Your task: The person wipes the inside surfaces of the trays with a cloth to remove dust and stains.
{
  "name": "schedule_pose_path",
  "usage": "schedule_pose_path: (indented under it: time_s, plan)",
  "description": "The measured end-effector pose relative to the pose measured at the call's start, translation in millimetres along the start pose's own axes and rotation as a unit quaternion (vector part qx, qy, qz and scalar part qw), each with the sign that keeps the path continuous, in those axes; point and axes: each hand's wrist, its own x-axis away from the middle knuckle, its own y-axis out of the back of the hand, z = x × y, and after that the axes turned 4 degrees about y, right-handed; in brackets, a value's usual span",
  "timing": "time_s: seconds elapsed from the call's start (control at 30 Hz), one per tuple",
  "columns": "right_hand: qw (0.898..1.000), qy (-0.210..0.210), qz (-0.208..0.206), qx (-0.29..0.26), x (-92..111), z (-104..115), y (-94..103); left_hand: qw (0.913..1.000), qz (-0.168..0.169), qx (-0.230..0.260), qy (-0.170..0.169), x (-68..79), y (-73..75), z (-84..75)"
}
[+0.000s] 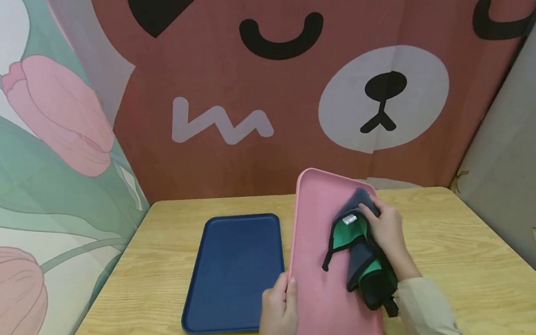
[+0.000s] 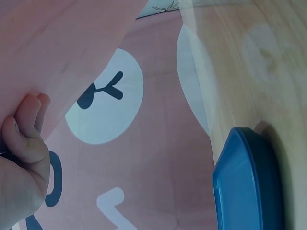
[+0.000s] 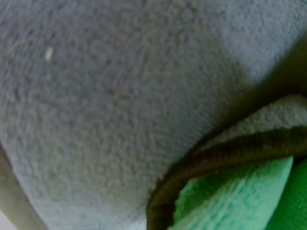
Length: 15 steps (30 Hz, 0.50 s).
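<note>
A pink tray is held up at a tilt, its inside facing the head camera. My left hand grips its left edge, thumb on the near side. In the left wrist view, the curled fingers lie against the tray's underside. My right hand, by the tray's right edge, pinches a grey and green cleaning cloth with dark edging, a white label and a hanging loop. Bunched folds of the cloth hang down over the tray's right side. Up close, the grey pile fills the right wrist view.
A dark blue tray lies flat on the wooden table, left of the pink one. Behind the table hangs a brown bear-face curtain. A flower-print curtain borders the left side, and a pale curtain the right.
</note>
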Motion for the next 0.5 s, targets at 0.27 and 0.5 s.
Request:
schedule_pose_path:
  time_s: [0.27,0.5]
  plan:
    - [0.999,0.037,-0.021,-0.016,5,7,-6.4,0.9999,0.007,0.013,0.002,-0.8,-1.1,-0.7]
    - [0.998,0.043,-0.011,-0.038,11,17,-9.8,0.9992,0.023,0.014,0.03,-2.4,-1.2,-4.4]
